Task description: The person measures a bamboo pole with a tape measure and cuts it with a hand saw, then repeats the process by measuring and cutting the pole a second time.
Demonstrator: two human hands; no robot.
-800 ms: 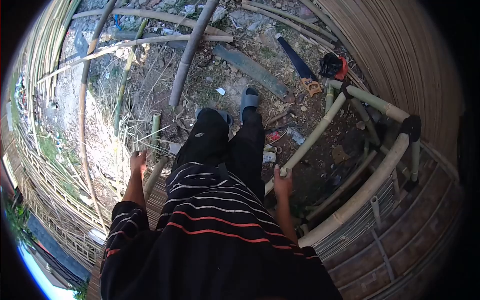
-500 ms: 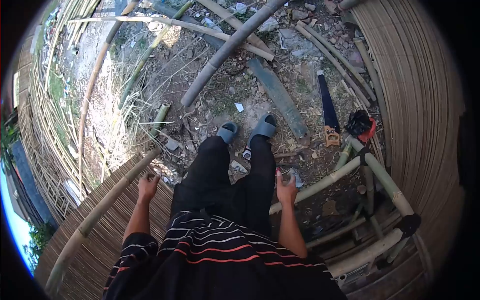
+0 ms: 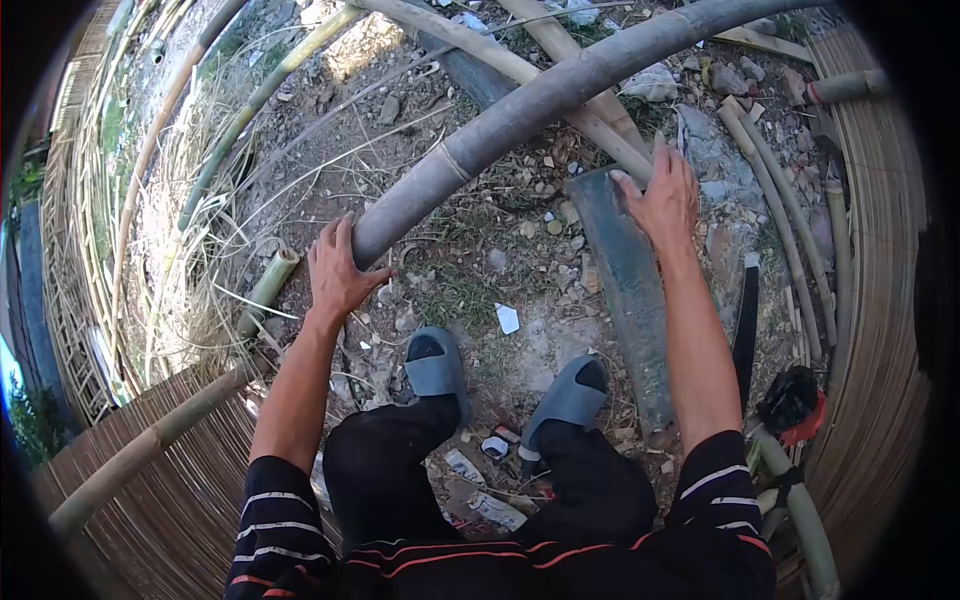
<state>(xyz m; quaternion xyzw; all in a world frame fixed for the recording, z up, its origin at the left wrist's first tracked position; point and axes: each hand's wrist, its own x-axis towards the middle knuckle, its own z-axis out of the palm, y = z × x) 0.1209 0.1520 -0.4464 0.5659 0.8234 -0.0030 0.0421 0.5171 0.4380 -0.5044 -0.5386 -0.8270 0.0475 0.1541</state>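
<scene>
A thick grey bamboo pole (image 3: 520, 125) slants from near my left side up to the far right. My left hand (image 3: 335, 275) is at its near end, fingers against the left side of the pole and thumb stretched out below the end. My right hand (image 3: 668, 200) is reaching forward with thumb and fingers apart, holding nothing. It is over the top of a weathered green plank (image 3: 630, 290), by the end of a thinner pale bamboo pole (image 3: 610, 140) that passes under the thick one.
My sandalled feet stand on littered ground. A short bamboo piece (image 3: 268, 290) lies at left among pale shavings (image 3: 185, 285). At right are a saw (image 3: 747, 320), partly hidden by my arm, two thin poles (image 3: 780, 210), a black bag (image 3: 788, 395) and a bamboo frame (image 3: 805, 520).
I have leaned forward, and both hands have moved from beside my legs out to the front. My left hand has come to the near end of the thick pole. My feet are wider apart.
</scene>
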